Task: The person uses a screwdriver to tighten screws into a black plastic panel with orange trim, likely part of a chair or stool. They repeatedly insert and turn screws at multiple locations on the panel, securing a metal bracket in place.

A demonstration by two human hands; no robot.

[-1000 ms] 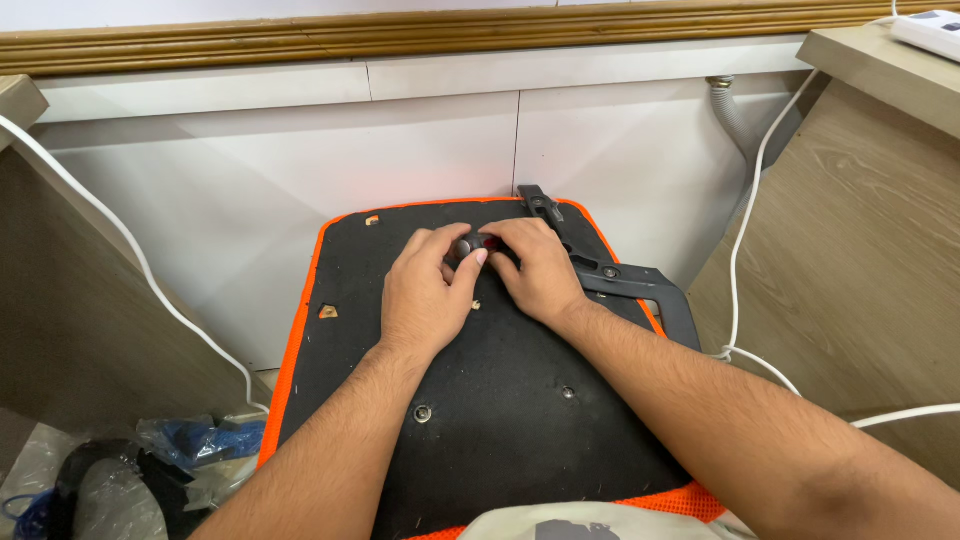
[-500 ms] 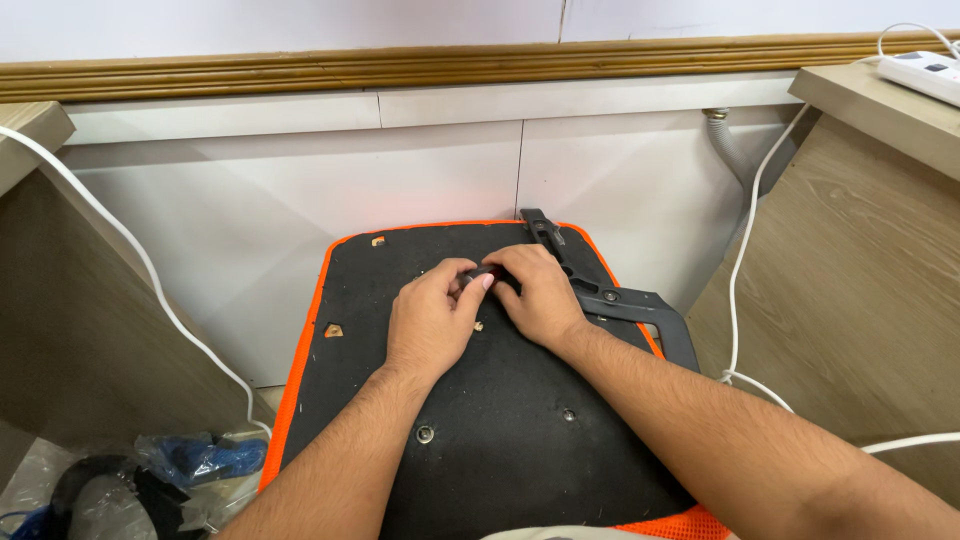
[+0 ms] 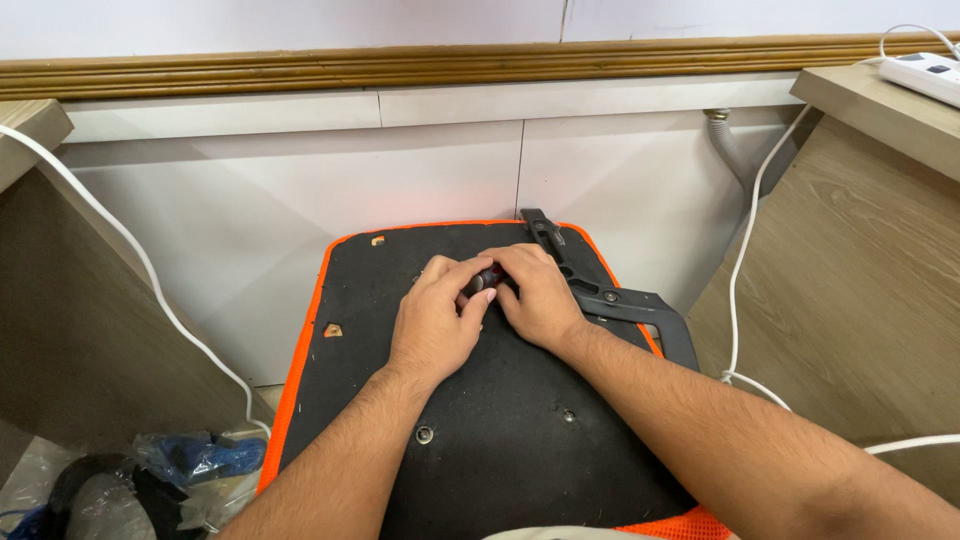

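Both hands meet on a small dark round part with a reddish tip, on the upper middle of the flat black underside of an orange-edged seat panel. The left hand has its grip closed around the part, and the right hand pinches it from the other side. Just right of the grip lies a dark grey metal bracket. If the fingers press unevenly, I think the small part may slip out or tilt crooked, because much of it is hidden under the fingers.

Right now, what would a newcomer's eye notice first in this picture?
The black chair-seat underside with its orange mesh edge fills the centre. On it, the left hand and right hand meet over a small dark tool. A grey armrest bracket lies at the seat's right edge.
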